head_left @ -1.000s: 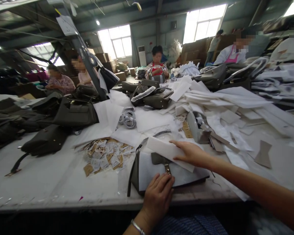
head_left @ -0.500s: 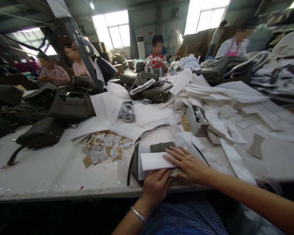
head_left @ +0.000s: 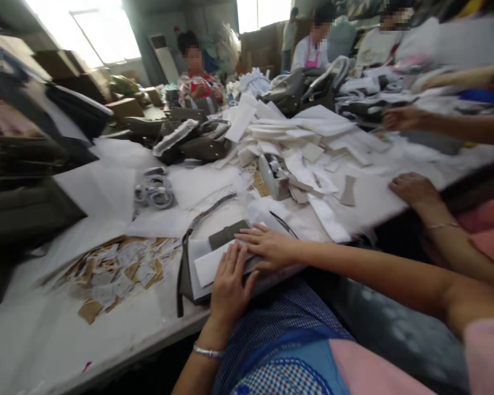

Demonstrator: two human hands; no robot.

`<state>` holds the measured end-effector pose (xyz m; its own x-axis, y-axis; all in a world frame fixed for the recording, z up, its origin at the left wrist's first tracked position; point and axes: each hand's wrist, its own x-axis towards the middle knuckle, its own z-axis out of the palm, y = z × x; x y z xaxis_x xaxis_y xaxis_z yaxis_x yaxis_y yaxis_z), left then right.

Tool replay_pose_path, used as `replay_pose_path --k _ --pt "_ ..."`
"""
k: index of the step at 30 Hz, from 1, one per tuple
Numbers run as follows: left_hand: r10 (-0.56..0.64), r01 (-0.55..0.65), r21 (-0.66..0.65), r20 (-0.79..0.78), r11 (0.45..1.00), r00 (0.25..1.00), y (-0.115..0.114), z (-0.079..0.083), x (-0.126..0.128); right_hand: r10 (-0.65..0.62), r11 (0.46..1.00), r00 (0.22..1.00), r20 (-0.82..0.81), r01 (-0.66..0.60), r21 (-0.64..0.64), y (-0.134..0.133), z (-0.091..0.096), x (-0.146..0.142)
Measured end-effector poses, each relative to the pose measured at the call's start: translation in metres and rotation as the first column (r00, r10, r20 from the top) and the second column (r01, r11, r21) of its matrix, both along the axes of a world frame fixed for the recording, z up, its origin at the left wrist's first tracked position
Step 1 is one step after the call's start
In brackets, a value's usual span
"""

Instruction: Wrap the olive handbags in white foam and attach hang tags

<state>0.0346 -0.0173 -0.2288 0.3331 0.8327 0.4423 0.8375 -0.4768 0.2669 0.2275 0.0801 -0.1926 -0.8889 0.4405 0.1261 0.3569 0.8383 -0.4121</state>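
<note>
A dark olive handbag (head_left: 222, 237) lies flat at the near edge of the white table (head_left: 45, 340). A folded white sheet (head_left: 208, 265) rests across it. My left hand (head_left: 230, 285) lies flat on the sheet, fingers stretched out. My right hand (head_left: 267, 247) presses flat beside it on the same sheet, fingers spread. The bag's dark strap (head_left: 181, 274) hangs toward the table edge.
Loose paper tags (head_left: 115, 269) are scattered to the left. White sheets (head_left: 304, 131) are piled behind, with a grey tape dispenser (head_left: 274, 178) and coiled cords (head_left: 154, 192). Dark bags (head_left: 24, 211) lie at the left. A neighbour's hand (head_left: 414, 189) rests on the table at right; other people sit behind.
The view swung right and tilted. The white sheet was laid across the bag. My left hand slid up from the bag's near edge onto the sheet, beside my right hand.
</note>
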Motion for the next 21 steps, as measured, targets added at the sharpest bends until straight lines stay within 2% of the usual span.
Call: replay_pose_path --k 2,3,5,6,8,10,11,12,14,16,18,21 --pt "-0.007 0.007 0.002 -0.027 1.000 1.000 0.001 -0.009 -0.002 0.050 0.981 0.991 -0.127 -0.073 -0.179 0.004 0.014 0.019" --pt "-0.009 0.009 0.007 -0.036 1.000 0.999 0.002 -0.013 -0.003 0.020 0.958 0.979 -0.204 -0.078 -0.277 0.004 0.020 0.035" --pt "-0.008 0.009 0.018 -0.056 1.000 0.998 0.001 -0.016 -0.005 -0.190 0.892 0.933 -0.306 0.034 -0.451 -0.005 0.029 0.077" --pt "-0.007 0.009 0.026 -0.066 1.000 0.998 0.001 -0.016 -0.006 -0.353 0.842 0.887 -0.297 0.163 -0.514 -0.014 0.028 0.101" --pt "-0.008 0.012 0.037 -0.084 0.999 0.996 0.000 -0.016 -0.006 -0.680 0.678 0.709 -0.188 0.509 -0.530 -0.041 0.016 0.150" --pt "-0.006 0.010 0.041 -0.092 0.999 0.996 -0.001 -0.016 -0.006 -0.902 0.406 0.432 0.003 0.850 -0.337 -0.075 -0.013 0.193" --pt "-0.003 0.007 0.043 -0.094 0.999 0.996 -0.001 -0.016 -0.005 -0.930 0.337 0.364 0.049 0.899 -0.279 -0.093 -0.032 0.209" --pt "0.002 0.002 0.043 -0.096 0.999 0.995 -0.001 -0.015 -0.005 -0.942 0.298 0.326 0.083 0.922 -0.245 -0.110 -0.052 0.221" --pt "0.009 -0.005 0.046 -0.099 0.999 0.995 -0.001 -0.015 -0.004 -0.950 0.247 0.276 0.144 0.950 -0.190 -0.141 -0.092 0.232" --pt "0.005 0.000 0.044 -0.106 0.999 0.994 -0.001 -0.014 -0.004 -0.954 0.207 0.231 0.190 0.969 -0.137 -0.162 -0.123 0.231" --pt "0.001 0.003 0.035 -0.113 0.999 0.994 -0.002 -0.012 -0.004 -0.955 0.186 0.203 0.217 0.978 -0.096 -0.171 -0.144 0.223" --pt "0.002 0.001 0.024 -0.122 1.000 0.992 -0.002 -0.011 -0.004 -0.950 0.200 0.211 0.232 0.977 -0.067 -0.172 -0.162 0.212"
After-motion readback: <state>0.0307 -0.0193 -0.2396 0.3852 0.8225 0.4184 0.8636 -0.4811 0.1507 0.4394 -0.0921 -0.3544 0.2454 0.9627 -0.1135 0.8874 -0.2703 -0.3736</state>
